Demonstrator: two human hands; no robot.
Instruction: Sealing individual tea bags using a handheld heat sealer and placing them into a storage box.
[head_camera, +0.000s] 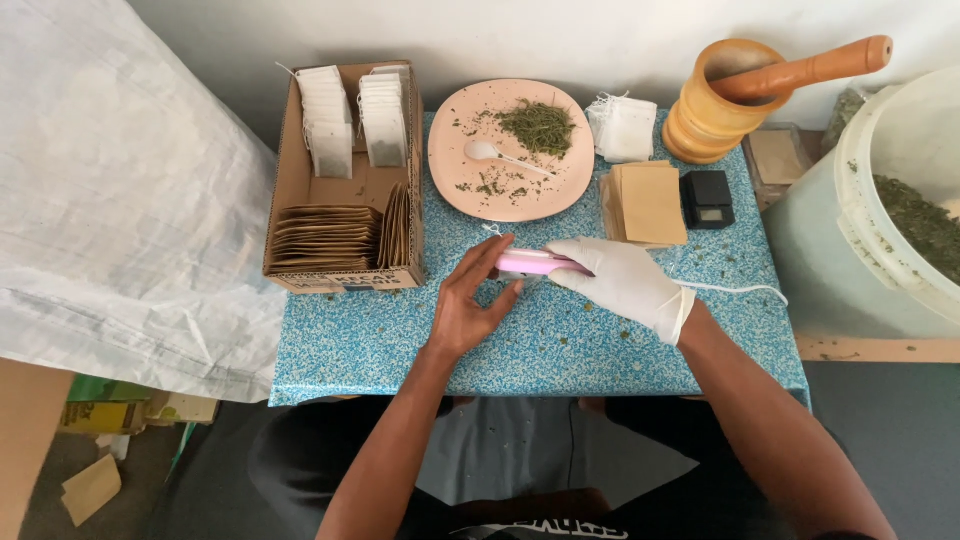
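Note:
My right hand (625, 282), in a white glove, is closed on a small pink sealing tool (535, 263) and presses it down on the blue speckled table (380, 335). A white cord (740, 289) runs from the tool to the right. My bare left hand (470, 300) lies beside the tool's left end, its fingers touching something small under the tool that I cannot make out. Just beyond the hands sits a pink plate (450, 150) with dried green herbs (538, 126) and a white spoon (490, 152).
A cardboard box (290, 185) at the left holds white filled bags and brown envelopes. A stack of brown envelopes (650, 203), white empty bags (625, 127), a small black scale (708, 198) and a wooden mortar with pestle (715, 110) stand at the right. A white bucket (870, 200) of herbs is at the far right.

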